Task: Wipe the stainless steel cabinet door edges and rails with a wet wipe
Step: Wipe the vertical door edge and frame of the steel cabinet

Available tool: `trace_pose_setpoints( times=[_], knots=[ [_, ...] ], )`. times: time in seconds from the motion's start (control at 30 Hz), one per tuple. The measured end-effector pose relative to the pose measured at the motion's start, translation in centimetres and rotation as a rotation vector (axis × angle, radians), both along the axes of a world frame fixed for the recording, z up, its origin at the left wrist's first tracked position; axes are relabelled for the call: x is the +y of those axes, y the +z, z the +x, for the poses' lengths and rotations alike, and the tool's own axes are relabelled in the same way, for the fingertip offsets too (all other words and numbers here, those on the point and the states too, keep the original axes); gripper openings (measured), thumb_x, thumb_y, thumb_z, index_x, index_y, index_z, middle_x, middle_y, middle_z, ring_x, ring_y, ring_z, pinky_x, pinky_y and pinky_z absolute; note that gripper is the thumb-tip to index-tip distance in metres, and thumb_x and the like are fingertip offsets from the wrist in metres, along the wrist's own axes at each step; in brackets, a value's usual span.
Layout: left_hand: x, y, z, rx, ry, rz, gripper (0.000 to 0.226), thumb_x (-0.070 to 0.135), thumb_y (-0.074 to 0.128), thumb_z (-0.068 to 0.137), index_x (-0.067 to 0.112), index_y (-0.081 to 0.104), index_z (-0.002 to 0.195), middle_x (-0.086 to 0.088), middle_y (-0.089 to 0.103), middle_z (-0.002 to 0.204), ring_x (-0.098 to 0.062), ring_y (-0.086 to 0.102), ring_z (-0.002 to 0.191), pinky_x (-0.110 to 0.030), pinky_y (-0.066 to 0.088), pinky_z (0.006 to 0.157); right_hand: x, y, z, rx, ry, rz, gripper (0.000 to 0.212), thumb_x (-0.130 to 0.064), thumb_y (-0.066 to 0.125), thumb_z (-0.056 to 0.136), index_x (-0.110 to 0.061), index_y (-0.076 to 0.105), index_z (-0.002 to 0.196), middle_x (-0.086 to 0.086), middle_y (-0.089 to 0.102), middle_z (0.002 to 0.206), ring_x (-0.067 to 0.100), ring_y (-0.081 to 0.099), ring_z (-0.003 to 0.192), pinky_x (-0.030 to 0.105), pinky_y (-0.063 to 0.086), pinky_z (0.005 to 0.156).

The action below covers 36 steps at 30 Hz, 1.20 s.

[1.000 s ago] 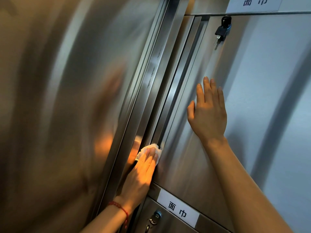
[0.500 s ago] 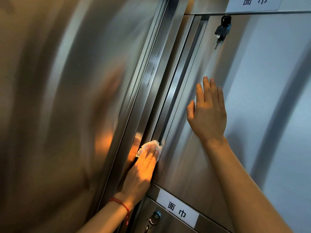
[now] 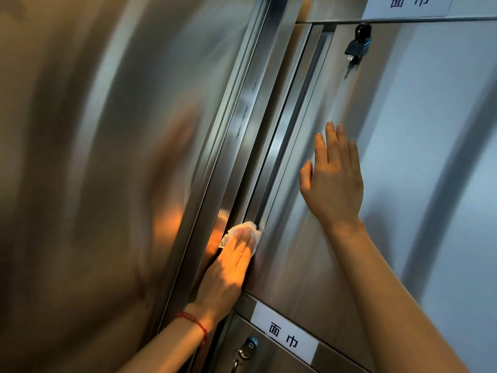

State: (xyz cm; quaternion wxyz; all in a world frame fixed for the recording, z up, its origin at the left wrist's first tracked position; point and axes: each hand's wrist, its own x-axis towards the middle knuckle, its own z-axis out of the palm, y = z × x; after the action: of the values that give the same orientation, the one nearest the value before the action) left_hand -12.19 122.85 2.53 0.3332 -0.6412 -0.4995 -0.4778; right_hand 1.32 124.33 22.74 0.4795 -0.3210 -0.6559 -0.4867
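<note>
A white wet wipe (image 3: 244, 229) lies against the vertical steel rail (image 3: 271, 146) at the left edge of the cabinet door (image 3: 309, 254). My left hand (image 3: 228, 270) presses the wipe onto that edge with straight fingers; a red string is tied round its wrist. My right hand (image 3: 332, 179) lies flat on the door panel, fingers straight and pointing up. Most of the wipe is hidden under my left fingers.
A large steel panel (image 3: 107, 170) fills the left side. A key (image 3: 356, 47) hangs in the lock at the door's top. Below, a white label (image 3: 285, 336) and a second lock with a key (image 3: 246, 348) mark the lower door. Another label (image 3: 408, 4) sits above.
My left hand has slid the wipe a little way up the door edge. My right hand has stayed flat in the same spot on the door.
</note>
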Motion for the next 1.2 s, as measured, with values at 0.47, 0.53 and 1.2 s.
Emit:
trace_pose_setpoints(
  times=[0.47, 0.53, 1.2],
  knots=[
    [-0.8, 0.8, 0.2, -0.053, -0.050, -0.007, 0.051, 0.003, 0.004, 0.100, -0.010, 0.047, 0.126, -0.018, 0.040, 0.137, -0.032, 0.036, 0.129, -0.023, 0.001, 0.114, -0.1, 0.0, 0.0, 0.004, 0.001, -0.003, 0.048, -0.016, 0.046, 0.091, 0.002, 0.045, 0.136, 0.021, 0.036, 0.146, 0.034, 0.029, 0.139, 0.041, 0.014, 0.116],
    [-0.9, 1.7, 0.2, -0.046, -0.040, 0.013, 0.057, 0.007, -0.001, 0.101, -0.011, 0.048, 0.124, -0.018, 0.040, 0.135, -0.030, 0.032, 0.133, -0.021, 0.000, 0.113, -0.1, 0.0, 0.0, 0.006, 0.008, 0.003, 0.048, -0.016, 0.046, 0.091, 0.003, 0.046, 0.135, 0.021, 0.037, 0.145, 0.034, 0.030, 0.138, 0.042, 0.016, 0.115],
    [-0.8, 5.8, 0.6, -0.005, -0.017, 0.112, 0.056, 0.011, -0.004, 0.101, -0.011, 0.037, 0.132, -0.021, 0.042, 0.137, -0.026, 0.034, 0.134, -0.019, -0.005, 0.110, -0.1, 0.0, 0.0, 0.004, 0.014, 0.016, 0.047, -0.017, 0.047, 0.091, 0.002, 0.048, 0.133, 0.022, 0.039, 0.144, 0.036, 0.032, 0.137, 0.044, 0.020, 0.115]
  ],
)
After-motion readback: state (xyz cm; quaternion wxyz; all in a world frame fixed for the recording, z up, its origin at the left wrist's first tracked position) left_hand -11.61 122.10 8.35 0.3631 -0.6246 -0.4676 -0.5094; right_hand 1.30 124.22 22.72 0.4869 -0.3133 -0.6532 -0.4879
